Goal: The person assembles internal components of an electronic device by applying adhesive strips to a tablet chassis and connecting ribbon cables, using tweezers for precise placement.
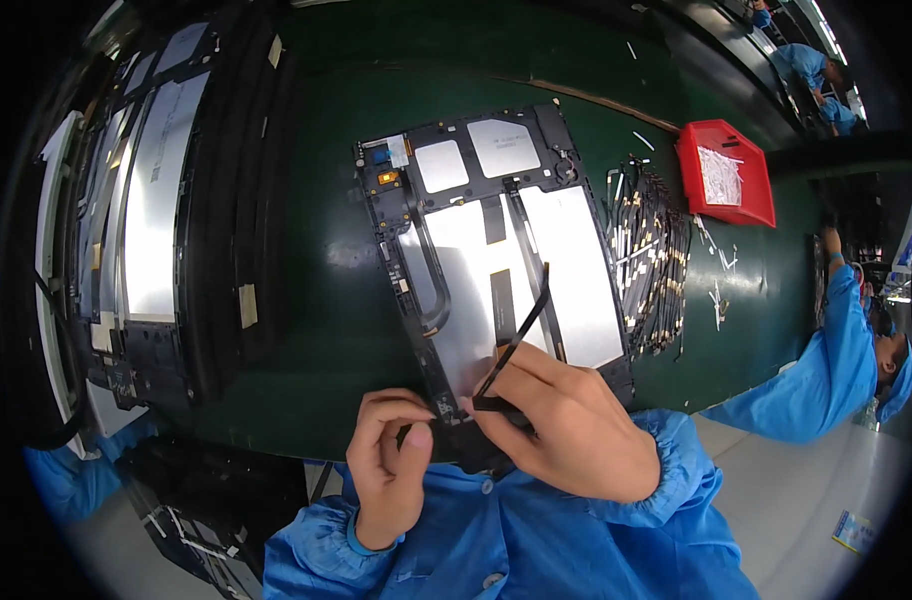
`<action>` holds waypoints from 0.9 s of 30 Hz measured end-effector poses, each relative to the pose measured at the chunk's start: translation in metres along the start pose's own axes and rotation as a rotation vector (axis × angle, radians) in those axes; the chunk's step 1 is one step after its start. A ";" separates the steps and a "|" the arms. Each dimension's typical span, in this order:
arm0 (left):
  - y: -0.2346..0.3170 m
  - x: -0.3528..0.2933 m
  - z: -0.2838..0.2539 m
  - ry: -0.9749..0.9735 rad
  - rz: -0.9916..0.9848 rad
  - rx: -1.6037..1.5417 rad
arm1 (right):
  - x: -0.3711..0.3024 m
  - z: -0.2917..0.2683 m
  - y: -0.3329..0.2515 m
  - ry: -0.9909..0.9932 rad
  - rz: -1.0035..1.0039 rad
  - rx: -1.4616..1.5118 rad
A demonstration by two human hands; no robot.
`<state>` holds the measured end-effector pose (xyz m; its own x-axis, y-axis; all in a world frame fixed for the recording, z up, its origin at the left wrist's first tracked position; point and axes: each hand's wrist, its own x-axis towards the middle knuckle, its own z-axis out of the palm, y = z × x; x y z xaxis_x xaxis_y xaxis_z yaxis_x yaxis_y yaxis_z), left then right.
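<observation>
An opened tablet-like device (566,270) with a black frame and silver battery panels lies slightly turned on the green table in front of me. Over its near edge, my right hand (566,425) pinches a thin black flex cable (528,325), whose free end sticks up above the panels. My left hand (391,455) is beside the near left corner; its fingers are bent, the thumb stands apart and nothing shows between them. A second dark flex cable (431,255) runs down the device's left side. The right fingertips partly cover the near edge.
Right of the device lies a pile of dark flex cables (651,260), with white strips near it. A red bin (758,200) holding white scraps stands beyond. Similar opened devices (161,200) stand at the left. A co-worker in blue (816,370) is at the right.
</observation>
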<state>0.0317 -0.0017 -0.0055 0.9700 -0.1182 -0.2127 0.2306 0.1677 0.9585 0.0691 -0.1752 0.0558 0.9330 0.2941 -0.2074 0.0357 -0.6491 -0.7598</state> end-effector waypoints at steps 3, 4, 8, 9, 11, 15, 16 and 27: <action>-0.004 0.006 -0.001 -0.003 0.045 0.058 | 0.000 -0.003 0.000 0.007 0.028 0.036; -0.005 0.007 -0.001 0.012 0.050 0.093 | 0.001 -0.003 0.000 0.013 0.038 0.033; -0.007 0.012 -0.001 0.013 0.054 0.121 | 0.004 -0.006 0.000 -0.019 0.023 0.044; -0.006 0.014 -0.002 0.001 0.068 0.139 | 0.005 -0.007 0.000 -0.040 0.032 0.054; -0.007 0.015 -0.002 -0.012 0.079 0.156 | 0.006 -0.005 0.002 -0.032 0.019 0.066; -0.010 0.015 -0.003 -0.002 0.076 0.127 | 0.007 -0.006 0.002 -0.092 0.002 0.060; -0.010 0.016 -0.004 -0.001 0.087 0.133 | 0.007 -0.007 0.001 -0.092 0.005 0.058; -0.013 0.015 -0.007 0.033 0.087 0.159 | 0.005 -0.002 -0.005 -0.106 0.011 0.073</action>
<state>0.0439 0.0010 -0.0223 0.9883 -0.0776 -0.1313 0.1331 0.0192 0.9909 0.0740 -0.1725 0.0599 0.8901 0.3622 -0.2765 -0.0037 -0.6011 -0.7992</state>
